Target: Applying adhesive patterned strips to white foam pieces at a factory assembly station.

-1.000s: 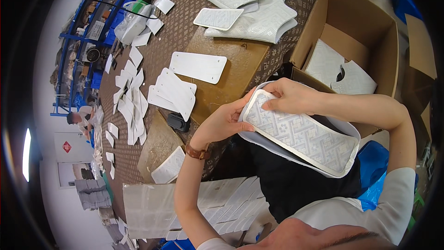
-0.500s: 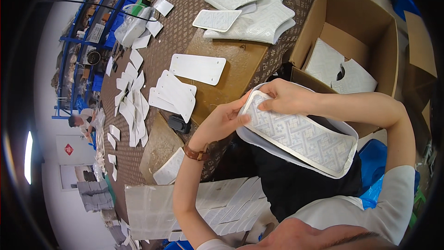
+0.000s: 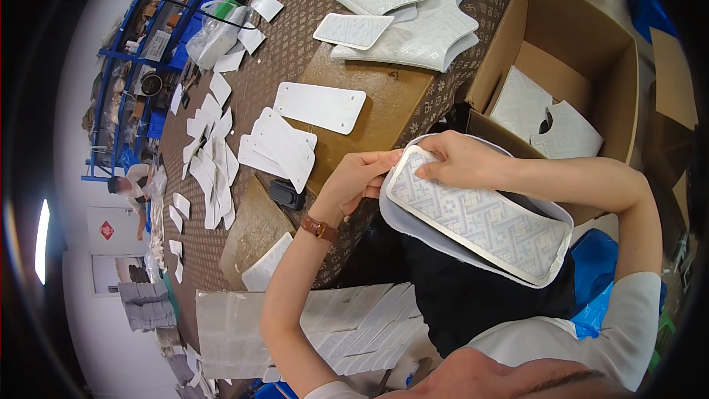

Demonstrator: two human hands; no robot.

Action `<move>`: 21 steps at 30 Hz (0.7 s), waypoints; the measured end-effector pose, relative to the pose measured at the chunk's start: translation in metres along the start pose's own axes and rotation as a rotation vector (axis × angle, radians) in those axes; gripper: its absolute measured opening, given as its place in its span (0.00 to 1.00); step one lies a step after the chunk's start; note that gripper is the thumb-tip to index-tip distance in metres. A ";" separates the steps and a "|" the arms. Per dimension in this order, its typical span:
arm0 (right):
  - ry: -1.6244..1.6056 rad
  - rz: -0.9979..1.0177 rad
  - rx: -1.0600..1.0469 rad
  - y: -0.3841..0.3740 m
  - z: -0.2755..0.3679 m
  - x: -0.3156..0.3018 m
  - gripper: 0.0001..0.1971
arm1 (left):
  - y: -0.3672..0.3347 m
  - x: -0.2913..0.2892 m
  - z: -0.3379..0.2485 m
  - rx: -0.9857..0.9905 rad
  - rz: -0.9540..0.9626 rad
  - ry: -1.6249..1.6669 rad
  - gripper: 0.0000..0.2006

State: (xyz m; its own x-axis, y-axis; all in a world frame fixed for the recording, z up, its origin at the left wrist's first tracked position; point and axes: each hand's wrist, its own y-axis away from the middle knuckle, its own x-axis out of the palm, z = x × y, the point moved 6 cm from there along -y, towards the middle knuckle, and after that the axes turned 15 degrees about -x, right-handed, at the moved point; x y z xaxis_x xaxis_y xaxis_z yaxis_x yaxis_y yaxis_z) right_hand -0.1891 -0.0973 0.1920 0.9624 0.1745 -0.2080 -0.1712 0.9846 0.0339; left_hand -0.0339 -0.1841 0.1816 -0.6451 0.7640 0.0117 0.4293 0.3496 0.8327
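Observation:
Over my lap is a long patterned panel [image 3: 480, 214] with rounded corners and a cream edge. It lies over a larger pale grey rounded piece [image 3: 436, 246], whose rim shows around it with a dark gap on the far right side. My right hand [image 3: 461, 161] grips both at the upper end, thumb pressed on the pattern and fingers hidden behind. At the upper left corner my left hand [image 3: 363, 177] is closed, its fingertips pinching the edge there. Whether it holds the panel, the grey piece or both is hard to see.
On the brown patterned tablecloth lie white plates with corner holes [image 3: 319, 107], many loose white pieces [image 3: 210, 170], a small black object [image 3: 286, 194] and patterned cut sheets [image 3: 413, 37]. An open cardboard box [image 3: 583, 22] stands at right. Another person [image 3: 135, 185] is far left.
My left thumb has come off the panel's face, and the left hand has turned to pinch the corner edge. My right hand keeps its grip; the view has shifted slightly.

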 end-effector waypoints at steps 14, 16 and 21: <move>0.119 -0.025 0.027 0.001 0.001 -0.001 0.10 | 0.001 0.013 -0.004 0.363 -0.119 -0.117 0.14; 0.061 -0.025 0.025 0.003 0.000 -0.005 0.10 | 0.005 0.012 0.001 0.277 -0.083 -0.037 0.14; 0.010 -0.021 0.013 0.005 0.001 -0.004 0.10 | 0.006 0.009 0.012 0.139 -0.001 0.024 0.14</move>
State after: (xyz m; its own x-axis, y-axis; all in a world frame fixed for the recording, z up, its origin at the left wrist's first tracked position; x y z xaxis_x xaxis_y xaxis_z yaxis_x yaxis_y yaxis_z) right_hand -0.1940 -0.0930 0.1941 0.9636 0.1538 -0.2188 -0.1482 0.9881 0.0422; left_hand -0.0295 -0.1688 0.1801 -0.6599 0.7509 0.0255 0.5111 0.4238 0.7478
